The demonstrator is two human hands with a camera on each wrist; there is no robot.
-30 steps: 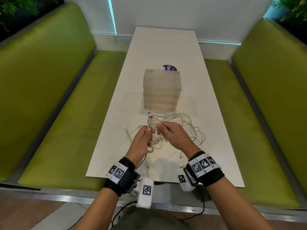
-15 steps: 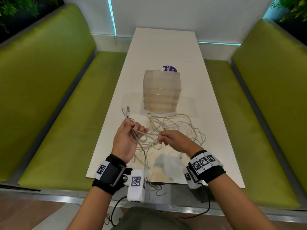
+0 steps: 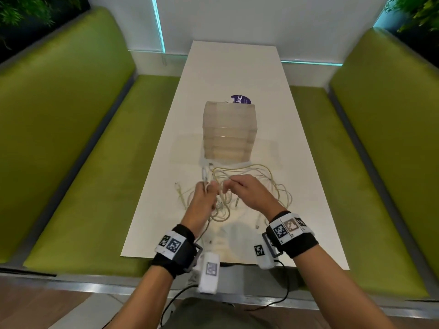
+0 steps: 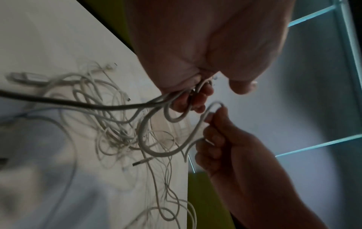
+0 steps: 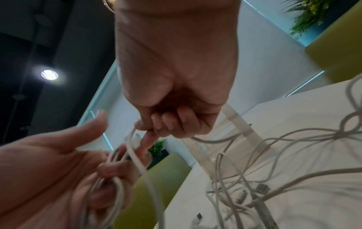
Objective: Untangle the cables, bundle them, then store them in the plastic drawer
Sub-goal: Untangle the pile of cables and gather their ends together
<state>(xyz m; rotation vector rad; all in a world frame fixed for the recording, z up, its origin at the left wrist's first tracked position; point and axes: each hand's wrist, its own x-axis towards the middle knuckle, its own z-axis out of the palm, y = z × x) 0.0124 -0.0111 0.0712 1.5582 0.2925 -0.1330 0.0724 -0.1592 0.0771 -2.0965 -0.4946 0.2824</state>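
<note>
Pinched between the right hand [image 3: 251, 194] fingers is one loop of white cable, while the left hand [image 3: 202, 200] curls around several strands. Both hover over the tangled cables [image 3: 261, 179] near the table's [image 3: 237, 67] front edge, just before the plastic drawer [image 3: 229, 131].

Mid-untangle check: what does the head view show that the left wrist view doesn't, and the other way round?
Head only: the translucent plastic drawer unit standing closed beyond the tangle, with a purple round sticker behind it, and green bench seats either side.

Left wrist only: the grip from below, left hand curled round several cable strands, right hand pinching one loop.

Both: the tangled white cables on the white table, and both hands meeting over them.
</note>
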